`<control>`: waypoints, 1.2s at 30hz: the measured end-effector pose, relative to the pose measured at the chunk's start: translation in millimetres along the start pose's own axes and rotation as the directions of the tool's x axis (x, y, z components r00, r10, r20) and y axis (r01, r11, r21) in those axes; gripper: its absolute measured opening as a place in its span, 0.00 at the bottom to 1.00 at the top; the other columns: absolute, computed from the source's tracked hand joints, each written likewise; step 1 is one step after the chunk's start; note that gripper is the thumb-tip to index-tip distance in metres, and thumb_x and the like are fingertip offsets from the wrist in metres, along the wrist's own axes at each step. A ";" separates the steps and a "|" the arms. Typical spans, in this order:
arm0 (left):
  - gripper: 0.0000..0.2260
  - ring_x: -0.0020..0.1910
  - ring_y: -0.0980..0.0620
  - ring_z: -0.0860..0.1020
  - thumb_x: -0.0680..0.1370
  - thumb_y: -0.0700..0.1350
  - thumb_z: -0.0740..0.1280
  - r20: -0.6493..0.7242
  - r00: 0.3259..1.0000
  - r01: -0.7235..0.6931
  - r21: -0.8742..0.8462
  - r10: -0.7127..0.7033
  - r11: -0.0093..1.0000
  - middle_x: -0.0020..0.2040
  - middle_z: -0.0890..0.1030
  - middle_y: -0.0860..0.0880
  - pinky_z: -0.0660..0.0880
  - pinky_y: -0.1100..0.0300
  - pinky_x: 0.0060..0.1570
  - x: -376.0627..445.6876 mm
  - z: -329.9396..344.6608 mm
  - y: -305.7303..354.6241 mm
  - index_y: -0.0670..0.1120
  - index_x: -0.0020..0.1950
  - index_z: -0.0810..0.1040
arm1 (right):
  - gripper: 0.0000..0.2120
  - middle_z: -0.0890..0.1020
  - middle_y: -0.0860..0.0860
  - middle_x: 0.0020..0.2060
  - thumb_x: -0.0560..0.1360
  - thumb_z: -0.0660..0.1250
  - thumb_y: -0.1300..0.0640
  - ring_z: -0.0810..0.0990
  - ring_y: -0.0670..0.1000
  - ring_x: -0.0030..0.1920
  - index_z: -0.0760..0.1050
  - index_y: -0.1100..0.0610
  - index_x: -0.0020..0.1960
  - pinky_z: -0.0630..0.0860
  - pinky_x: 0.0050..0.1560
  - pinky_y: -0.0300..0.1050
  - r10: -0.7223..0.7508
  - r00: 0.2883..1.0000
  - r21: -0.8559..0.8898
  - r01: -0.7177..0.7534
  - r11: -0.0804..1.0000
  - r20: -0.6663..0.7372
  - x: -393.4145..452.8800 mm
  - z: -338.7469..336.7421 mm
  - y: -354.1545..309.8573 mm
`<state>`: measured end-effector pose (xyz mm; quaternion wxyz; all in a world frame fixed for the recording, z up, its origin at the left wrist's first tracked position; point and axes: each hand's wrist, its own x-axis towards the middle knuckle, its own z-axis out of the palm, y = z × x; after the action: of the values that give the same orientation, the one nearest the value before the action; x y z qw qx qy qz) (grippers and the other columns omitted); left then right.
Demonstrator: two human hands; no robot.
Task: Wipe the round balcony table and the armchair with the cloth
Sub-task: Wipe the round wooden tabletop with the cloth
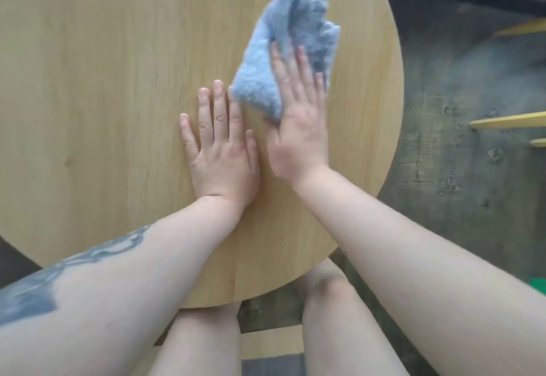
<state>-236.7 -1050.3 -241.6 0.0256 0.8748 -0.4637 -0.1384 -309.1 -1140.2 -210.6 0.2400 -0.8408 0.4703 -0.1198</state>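
We found the blue cloth (pixel 283 50) lying on the round wooden worktop (pixel 103 80), toward its right edge. Its long axis ran from the near corner by the hands up and slightly rightward, its narrow tip pointing toward the worktop's far rim. The right hand (pixel 298 127) pressed flat on the cloth's near end, fingers straight and apart. The left hand (pixel 221 145) lay flat on the worktop just left of the cloth, fingers spread, grasping nothing. Right of the worktop we noted grey floor (pixel 458 109) and yellow slats (pixel 508 119).
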 end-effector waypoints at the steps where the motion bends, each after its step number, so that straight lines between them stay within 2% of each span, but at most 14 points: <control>1: 0.28 0.78 0.47 0.43 0.81 0.50 0.50 -0.002 1.000 -0.001 0.019 0.001 1.000 0.79 0.45 0.47 0.40 0.44 0.74 0.3 1.0 0.2 0.46 0.79 0.42 | 0.31 0.61 0.52 0.76 0.74 0.60 0.59 0.54 0.51 0.77 0.59 0.56 0.76 0.46 0.76 0.51 -0.055 0.995 0.010 0.054 0.998 0.084 -16.9 10.5 -10.2; 3: 0.29 0.78 0.47 0.44 0.81 0.50 0.51 -0.023 1.000 0.001 0.008 0.000 1.000 0.79 0.46 0.47 0.42 0.44 0.74 0.2 -0.1 0.2 0.46 0.79 0.42 | 0.32 0.62 0.49 0.75 0.73 0.62 0.59 0.56 0.50 0.75 0.59 0.53 0.76 0.47 0.74 0.49 0.007 0.989 -0.055 0.001 0.998 0.149 -61.6 12.2 9.9; 5: 0.27 0.78 0.47 0.45 0.81 0.50 0.49 -0.015 1.000 -0.008 -0.027 0.007 1.000 0.79 0.46 0.47 0.41 0.43 0.74 -0.5 -2.9 0.8 0.45 0.79 0.44 | 0.33 0.62 0.50 0.75 0.71 0.59 0.58 0.57 0.51 0.74 0.57 0.53 0.76 0.49 0.74 0.53 0.127 0.987 -0.179 -0.108 0.978 0.101 -102.4 -9.3 54.5; 7: 0.27 0.78 0.47 0.44 0.81 0.49 0.46 -0.019 1.000 -0.022 -0.032 0.022 0.999 0.79 0.46 0.47 0.41 0.43 0.74 -2.2 -3.3 1.6 0.45 0.79 0.44 | 0.32 0.61 0.52 0.75 0.73 0.56 0.58 0.54 0.51 0.76 0.57 0.55 0.77 0.50 0.74 0.59 0.289 0.957 -0.190 -0.285 0.940 -0.006 -116.4 -37.0 88.1; 10: 0.27 0.78 0.47 0.45 0.81 0.49 0.48 -0.048 0.999 -0.014 -0.076 0.011 0.997 0.79 0.47 0.47 0.41 0.43 0.74 -0.6 -3.6 2.4 0.44 0.79 0.46 | 0.30 0.62 0.53 0.75 0.75 0.59 0.62 0.53 0.53 0.76 0.58 0.58 0.76 0.49 0.75 0.59 0.439 0.859 -0.018 -0.459 0.888 -0.264 -76.4 -39.9 71.9; 13: 0.26 0.78 0.47 0.50 0.80 0.47 0.53 -0.116 0.993 -0.052 -0.173 0.032 0.983 0.79 0.54 0.47 0.42 0.45 0.74 -0.6 -3.3 -6.2 0.43 0.78 0.55 | 0.30 0.66 0.53 0.73 0.73 0.62 0.63 0.58 0.54 0.75 0.62 0.59 0.75 0.52 0.75 0.56 0.209 0.963 0.113 -0.192 0.975 -0.169 -51.5 2.7 6.3; 15: 0.24 0.77 0.47 0.55 0.81 0.46 0.55 -0.161 0.977 -0.171 -0.193 0.141 0.966 0.77 0.60 0.46 0.45 0.47 0.74 -5.4 -1.3 -15.0 0.42 0.76 0.61 | 0.29 0.70 0.51 0.71 0.72 0.58 0.58 0.62 0.53 0.72 0.64 0.56 0.74 0.55 0.73 0.54 0.095 0.995 0.025 -0.094 0.995 -0.026 -79.2 24.9 -15.9; 19: 0.22 0.77 0.48 0.54 0.81 0.41 0.52 -0.143 0.958 -0.267 -0.131 0.249 0.955 0.77 0.59 0.47 0.43 0.52 0.75 -31.1 3.6 -30.6 0.43 0.77 0.60 | 0.33 0.67 0.51 0.73 0.70 0.59 0.60 0.59 0.52 0.73 0.60 0.54 0.76 0.45 0.74 0.49 0.219 0.976 -0.170 -0.216 0.962 0.004 -160.8 6.2 41.2; 23: 0.22 0.77 0.49 0.52 0.82 0.42 0.54 -0.144 0.964 -0.241 -0.127 0.222 0.962 0.78 0.57 0.49 0.41 0.52 0.75 -51.1 4.2 -35.3 0.46 0.77 0.59 | 0.31 0.62 0.54 0.75 0.74 0.60 0.63 0.53 0.53 0.76 0.57 0.57 0.76 0.46 0.76 0.55 0.473 0.838 -0.046 -0.502 0.864 -0.271 -139.3 -29.3 63.2; 25: 0.22 0.77 0.50 0.52 0.82 0.45 0.53 -0.147 0.976 -0.179 -0.123 0.161 0.976 0.78 0.57 0.51 0.43 0.51 0.75 -49.9 4.0 -36.9 0.48 0.77 0.59 | 0.31 0.65 0.55 0.73 0.72 0.58 0.63 0.56 0.54 0.75 0.62 0.59 0.75 0.49 0.75 0.56 0.338 0.900 0.033 -0.343 0.939 -0.273 -112.9 -17.6 30.2; 27: 0.23 0.77 0.50 0.52 0.82 0.49 0.52 -0.144 0.979 -0.155 -0.050 0.146 0.987 0.78 0.58 0.52 0.44 0.49 0.75 -47.2 6.4 -38.6 0.49 0.77 0.58 | 0.32 0.69 0.54 0.71 0.70 0.61 0.63 0.61 0.55 0.73 0.64 0.58 0.74 0.52 0.74 0.54 0.059 0.996 0.022 -0.058 0.998 -0.070 -119.1 9.0 -6.7; 29: 0.22 0.77 0.50 0.53 0.83 0.51 0.52 -0.148 0.978 -0.156 -0.034 0.149 0.987 0.78 0.58 0.52 0.46 0.47 0.75 -46.6 8.0 -39.0 0.50 0.77 0.59 | 0.33 0.74 0.51 0.68 0.69 0.66 0.62 0.67 0.54 0.69 0.66 0.55 0.73 0.55 0.72 0.53 -0.042 0.994 -0.063 0.048 0.997 0.097 -151.7 26.2 -8.8; 32: 0.22 0.77 0.50 0.53 0.82 0.47 0.51 -0.163 0.974 -0.172 -0.073 0.159 0.982 0.78 0.58 0.52 0.45 0.48 0.74 -49.0 8.1 -37.1 0.50 0.77 0.59 | 0.34 0.73 0.50 0.68 0.69 0.62 0.60 0.68 0.54 0.68 0.62 0.53 0.75 0.55 0.72 0.54 0.058 0.996 -0.179 -0.044 0.983 0.072 -184.3 7.4 47.4; 36: 0.22 0.77 0.50 0.51 0.82 0.46 0.51 -0.166 0.974 -0.167 -0.058 0.155 0.984 0.78 0.56 0.53 0.44 0.48 0.75 -49.9 6.8 -34.3 0.51 0.78 0.58 | 0.33 0.63 0.53 0.75 0.70 0.52 0.57 0.56 0.54 0.76 0.58 0.57 0.76 0.45 0.75 0.53 0.341 0.924 -0.159 -0.369 0.916 -0.175 -156.6 -27.5 80.7</control>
<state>-237.5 -989.3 -243.2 0.1056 0.8412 -0.5241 -0.0812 -462.8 -1051.1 -224.9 0.1424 -0.7493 0.6406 -0.0890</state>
